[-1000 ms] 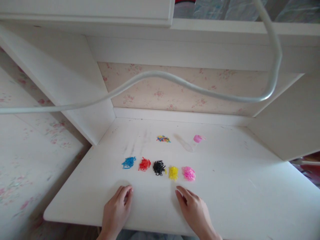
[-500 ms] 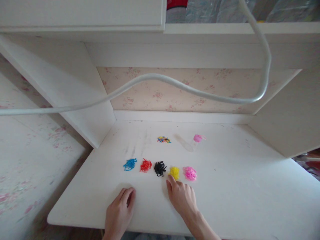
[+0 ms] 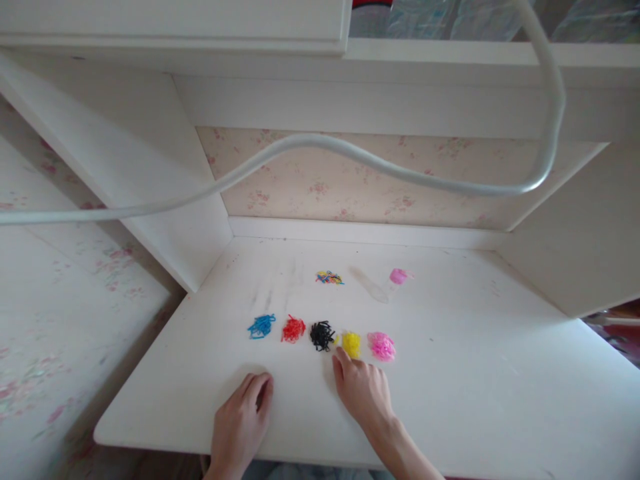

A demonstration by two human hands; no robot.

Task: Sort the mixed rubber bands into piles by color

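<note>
Five small heaps of tiny rubber bands lie in a row on the white desk point(image 3: 475, 373): blue point(image 3: 261, 326), red point(image 3: 293, 329), black point(image 3: 321, 335), yellow point(image 3: 351, 344) and pink point(image 3: 382, 346). My right hand point(image 3: 361, 390) lies flat with fingers out, the index fingertip touching the near left edge of the yellow heap. My left hand point(image 3: 243, 420) rests on the desk near the front edge, fingers loosely curled, holding nothing I can see.
A small mixed-colour heap of bands point(image 3: 329, 277) lies further back. Beside it lies a clear tube with a pink cap point(image 3: 399, 276). A white cable point(image 3: 320, 143) hangs across the view. Shelf walls close in the left, back and right.
My right hand slid forward and left from the desk's front to the yellow heap. The left hand barely moved.
</note>
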